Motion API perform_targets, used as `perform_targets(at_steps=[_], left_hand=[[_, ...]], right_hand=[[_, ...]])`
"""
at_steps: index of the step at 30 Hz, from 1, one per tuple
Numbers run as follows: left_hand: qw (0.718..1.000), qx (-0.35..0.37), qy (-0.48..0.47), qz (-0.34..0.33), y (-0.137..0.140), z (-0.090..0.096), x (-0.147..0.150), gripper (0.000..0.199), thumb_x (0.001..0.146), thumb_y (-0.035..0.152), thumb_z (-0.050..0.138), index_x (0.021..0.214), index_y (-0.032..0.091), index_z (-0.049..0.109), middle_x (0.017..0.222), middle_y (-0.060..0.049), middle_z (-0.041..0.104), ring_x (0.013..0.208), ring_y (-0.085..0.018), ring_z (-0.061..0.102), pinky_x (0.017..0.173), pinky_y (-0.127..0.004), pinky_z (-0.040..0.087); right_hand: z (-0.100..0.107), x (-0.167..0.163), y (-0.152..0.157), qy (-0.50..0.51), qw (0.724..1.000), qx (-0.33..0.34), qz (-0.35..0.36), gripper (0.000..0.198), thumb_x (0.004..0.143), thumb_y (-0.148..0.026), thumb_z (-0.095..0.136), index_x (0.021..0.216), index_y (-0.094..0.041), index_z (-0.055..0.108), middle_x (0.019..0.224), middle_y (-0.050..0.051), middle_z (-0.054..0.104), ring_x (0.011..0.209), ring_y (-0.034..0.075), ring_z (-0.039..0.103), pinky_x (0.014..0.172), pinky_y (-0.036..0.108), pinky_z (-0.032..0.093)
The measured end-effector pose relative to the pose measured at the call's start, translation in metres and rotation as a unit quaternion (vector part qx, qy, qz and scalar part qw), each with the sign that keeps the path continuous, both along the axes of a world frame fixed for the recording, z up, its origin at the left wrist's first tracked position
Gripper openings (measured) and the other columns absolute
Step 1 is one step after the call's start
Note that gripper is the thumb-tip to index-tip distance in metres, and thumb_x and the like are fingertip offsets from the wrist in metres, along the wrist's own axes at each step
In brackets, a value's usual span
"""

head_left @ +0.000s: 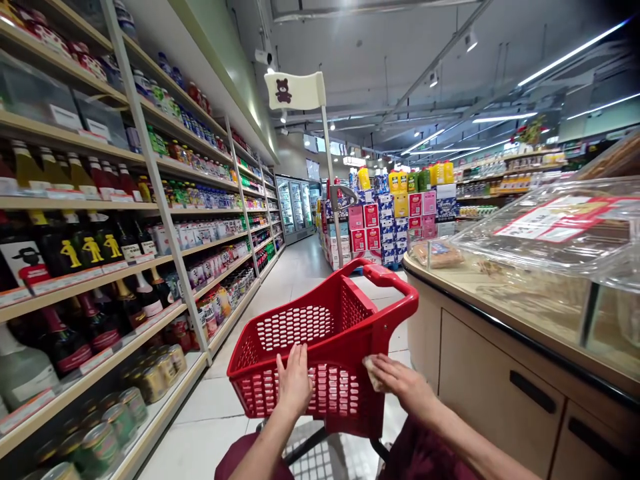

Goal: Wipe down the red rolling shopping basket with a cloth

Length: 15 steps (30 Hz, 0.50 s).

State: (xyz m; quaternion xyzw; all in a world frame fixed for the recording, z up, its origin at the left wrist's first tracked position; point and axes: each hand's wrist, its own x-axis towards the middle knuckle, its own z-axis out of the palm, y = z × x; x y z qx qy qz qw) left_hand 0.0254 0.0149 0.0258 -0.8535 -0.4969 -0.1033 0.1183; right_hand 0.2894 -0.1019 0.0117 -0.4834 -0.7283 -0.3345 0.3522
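A small red plastic shopping cart (367,400) with perforated sides stands right in front of me. A pole rises from it to a cream flag (295,91) with a brown bear. My left hand (295,379) lies against the near side wall, its fingers stretched up toward the rim. In my right hand (400,380) is a pale folded cloth (374,375), pressed against the cart's side below the handle (395,283). Part of the cloth is hidden under my fingers. The basket interior that shows holds nothing I can see.
Shelves (115,270) of bottles and cans line the left. A wooden counter (480,353) with clear plastic covers (540,233) stands close on the right. Stacked boxes (367,227) are ahead, and glass-door fridges (295,200) stand farther back. Tiled floor (295,270) runs along the aisle.
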Motion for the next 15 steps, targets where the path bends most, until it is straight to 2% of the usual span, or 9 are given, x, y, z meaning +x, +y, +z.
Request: perform_targets(at_steps=[2, 4, 7, 9, 12, 13, 15], left_hand=[[1.0, 0.006, -0.001, 0.001, -0.002, -0.001, 0.001, 0.071, 0.064, 0.011, 0.036, 0.134, 0.012, 0.023, 0.139, -0.007, 0.029, 0.129, -0.021, 0.02, 0.105, -0.05, 0.01], [1.0, 0.017, -0.007, 0.004, -0.003, -0.002, 0.002, 0.072, 0.063, 0.011, 0.036, 0.134, 0.012, 0.021, 0.14, -0.007, 0.028, 0.129, -0.021, 0.02, 0.104, -0.051, 0.011], [1.0, 0.025, -0.007, 0.007, -0.004, -0.005, 0.003, 0.075, 0.063, 0.01, 0.036, 0.135, 0.011, 0.018, 0.141, -0.008, 0.025, 0.13, -0.022, 0.018, 0.103, -0.052, 0.012], [1.0, 0.028, 0.002, 0.009, -0.004, -0.007, 0.002, 0.075, 0.063, 0.011, 0.036, 0.135, 0.012, 0.017, 0.141, -0.007, 0.024, 0.13, -0.022, 0.016, 0.103, -0.052, 0.012], [0.999, 0.041, 0.011, 0.013, -0.005, -0.009, -0.002, 0.076, 0.063, 0.011, 0.036, 0.136, 0.012, 0.015, 0.142, -0.006, 0.021, 0.131, -0.022, 0.015, 0.103, -0.052, 0.011], [0.999, 0.045, 0.011, 0.013, -0.005, -0.01, -0.003, 0.076, 0.063, 0.011, 0.036, 0.136, 0.013, 0.015, 0.142, -0.006, 0.02, 0.131, -0.021, 0.014, 0.103, -0.052, 0.011], [0.999, 0.05, 0.008, 0.011, -0.007, -0.012, -0.004, 0.076, 0.063, 0.011, 0.035, 0.136, 0.014, 0.014, 0.142, -0.005, 0.019, 0.131, -0.021, 0.014, 0.104, -0.051, 0.01]], right_hand=[[0.015, 0.017, 0.0, 0.053, 0.997, 0.036, -0.041, 0.045, 0.082, -0.004, 0.033, 0.119, -0.024, 0.05, 0.122, 0.001, 0.052, 0.114, 0.015, 0.045, 0.095, 0.03, 0.042], [0.039, 0.036, 0.005, 0.118, 0.981, 0.099, -0.118, 0.042, 0.083, -0.008, 0.036, 0.119, -0.022, 0.05, 0.127, 0.003, 0.047, 0.118, 0.019, 0.042, 0.099, 0.036, 0.037], [0.058, 0.043, 0.02, 0.112, 0.971, 0.095, -0.188, 0.039, 0.083, -0.01, 0.036, 0.117, -0.019, 0.053, 0.123, 0.007, 0.051, 0.117, 0.021, 0.043, 0.098, 0.039, 0.037], [0.055, 0.029, 0.031, 0.062, 0.981, 0.064, -0.171, 0.037, 0.084, -0.01, 0.035, 0.113, -0.019, 0.056, 0.119, 0.007, 0.054, 0.115, 0.02, 0.044, 0.097, 0.038, 0.038], [0.048, 0.016, 0.041, -0.023, 0.994, 0.019, -0.106, 0.034, 0.085, -0.013, 0.036, 0.109, -0.023, 0.058, 0.118, 0.003, 0.055, 0.114, 0.018, 0.045, 0.095, 0.036, 0.038], [0.05, 0.021, 0.042, -0.033, 0.994, 0.015, -0.105, 0.034, 0.086, -0.014, 0.036, 0.109, -0.023, 0.059, 0.117, 0.003, 0.056, 0.113, 0.018, 0.047, 0.094, 0.036, 0.039], [0.061, 0.042, 0.04, -0.014, 0.987, 0.028, -0.157, 0.034, 0.087, -0.017, 0.032, 0.107, -0.021, 0.059, 0.114, 0.006, 0.058, 0.107, 0.018, 0.052, 0.091, 0.036, 0.041]])
